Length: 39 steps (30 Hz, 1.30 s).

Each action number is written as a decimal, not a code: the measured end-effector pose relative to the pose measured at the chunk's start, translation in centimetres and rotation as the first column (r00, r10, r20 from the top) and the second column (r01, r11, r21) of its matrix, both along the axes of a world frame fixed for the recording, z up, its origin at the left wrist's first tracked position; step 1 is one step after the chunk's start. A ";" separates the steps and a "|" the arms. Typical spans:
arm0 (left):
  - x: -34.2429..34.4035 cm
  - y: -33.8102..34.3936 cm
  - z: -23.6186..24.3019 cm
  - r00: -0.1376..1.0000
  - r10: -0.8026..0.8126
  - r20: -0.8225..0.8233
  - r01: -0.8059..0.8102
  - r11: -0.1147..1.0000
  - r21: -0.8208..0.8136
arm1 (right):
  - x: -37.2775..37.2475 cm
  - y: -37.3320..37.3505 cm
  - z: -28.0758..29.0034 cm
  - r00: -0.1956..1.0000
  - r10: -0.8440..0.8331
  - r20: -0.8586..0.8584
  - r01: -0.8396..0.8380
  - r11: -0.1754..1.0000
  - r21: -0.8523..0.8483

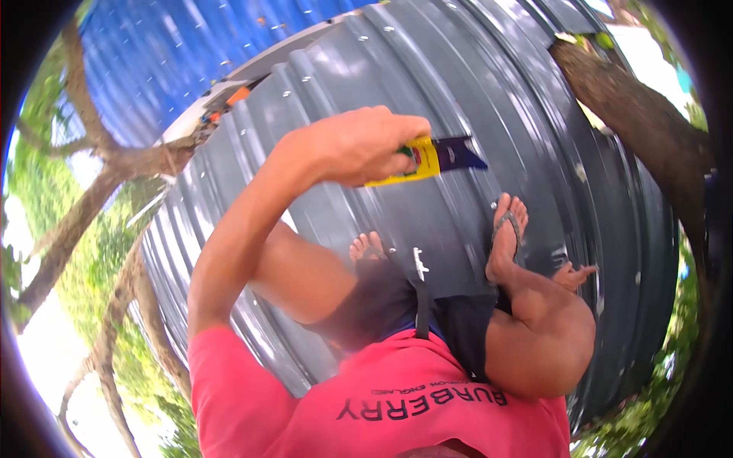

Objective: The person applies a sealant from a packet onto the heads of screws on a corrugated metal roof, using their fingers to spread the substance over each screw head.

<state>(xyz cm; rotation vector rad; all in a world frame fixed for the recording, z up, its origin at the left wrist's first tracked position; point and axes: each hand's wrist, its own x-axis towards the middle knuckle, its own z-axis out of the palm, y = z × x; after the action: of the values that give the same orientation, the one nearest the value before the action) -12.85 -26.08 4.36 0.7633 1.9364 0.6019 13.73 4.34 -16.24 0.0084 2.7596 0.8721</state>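
My left hand [359,149] is raised over the roof in front of me, its fingers closed round a flat yellow-and-dark packet [458,155]. The packet's yellow part lies in my grip; its dark, notched end points to the right. Part of it is hidden by my fingers. Low beside my right leg, my right hand [574,276] shows partly from behind the knee and shin. At least one finger is stretched out close to the grey metal sheet, and nothing shows in that hand.
Beneath me is a dark grey corrugated metal roof [328,84] dotted with screw heads. My sandalled feet [505,229] rest on it. A blue metal roof [175,53] lies at the far left. Tree branches [641,114] reach in at the right and left. A dark strap [422,309] hangs at my waist.
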 end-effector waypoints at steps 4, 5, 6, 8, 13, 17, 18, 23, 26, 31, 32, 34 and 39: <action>2.3 1.3 0.3 0.995 -0.016 -0.095 0.026 0.995 0.098 | 7.9 2.1 -3.9 0.924 -0.382 -0.034 0.276 0.724 -0.632; 1.9 1.8 -0.9 0.992 -0.021 -0.121 0.041 0.986 0.164 | 11.3 3.3 -1.5 0.841 -0.530 -0.110 0.341 0.678 -0.651; 2.4 0.4 -2.2 0.989 0.014 -0.147 0.011 0.986 0.169 | 13.6 3.1 -0.7 0.762 -0.631 -0.147 0.372 0.613 -0.697; 1.9 0.8 -5.6 0.969 -0.055 -0.241 0.087 0.988 0.124 | 20.0 4.2 2.1 0.515 -0.819 -0.254 0.457 0.513 -0.726; -0.5 5.0 -11.0 0.876 -0.166 -0.454 0.192 0.981 0.011 | 27.5 3.1 3.8 0.105 -0.958 -0.268 0.505 0.283 -0.815; 0.5 10.2 -14.6 0.722 -0.322 -0.613 0.473 0.876 0.098 | 27.7 3.0 3.1 0.143 -0.958 -0.248 0.528 0.286 -0.800; 0.8 11.0 -15.1 0.755 -0.311 -0.577 0.459 0.879 0.128 | 27.1 3.3 2.6 0.176 -0.955 -0.238 0.547 0.296 -0.783; 3.7 15.2 -11.6 0.786 -0.364 -0.500 0.507 0.842 0.184 | 23.4 4.4 4.1 0.240 -0.919 -0.313 0.503 0.394 -0.770; 5.0 14.9 -8.6 0.892 -0.283 -0.351 0.392 0.873 0.291 | 22.0 4.6 4.1 0.327 -0.912 -0.246 0.557 0.396 -0.730; -0.6 12.4 -15.1 0.999 -0.021 0.033 0.016 0.986 0.163 | 16.1 4.7 -2.0 0.470 -0.811 -0.349 0.432 0.557 -0.709; -1.0 10.2 -19.1 0.994 -0.020 0.103 0.008 0.993 0.117 | 15.4 3.6 -3.2 0.470 -0.816 -0.338 0.472 0.555 -0.685; -0.9 9.0 -25.0 0.978 -0.072 0.198 0.056 0.995 0.085 | 12.7 4.2 -3.7 0.475 -0.779 -0.410 0.443 0.614 -0.654; 5.5 11.9 -35.8 0.910 0.146 0.388 -0.188 0.979 0.074 | 12.5 4.9 -3.2 0.517 -0.764 -0.386 0.462 0.629 -0.626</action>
<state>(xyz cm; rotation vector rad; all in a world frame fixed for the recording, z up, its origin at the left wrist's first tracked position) -7.32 -14.17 -31.41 0.5028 1.6248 0.8990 26.19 9.23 -19.44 1.4012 3.0297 -0.0400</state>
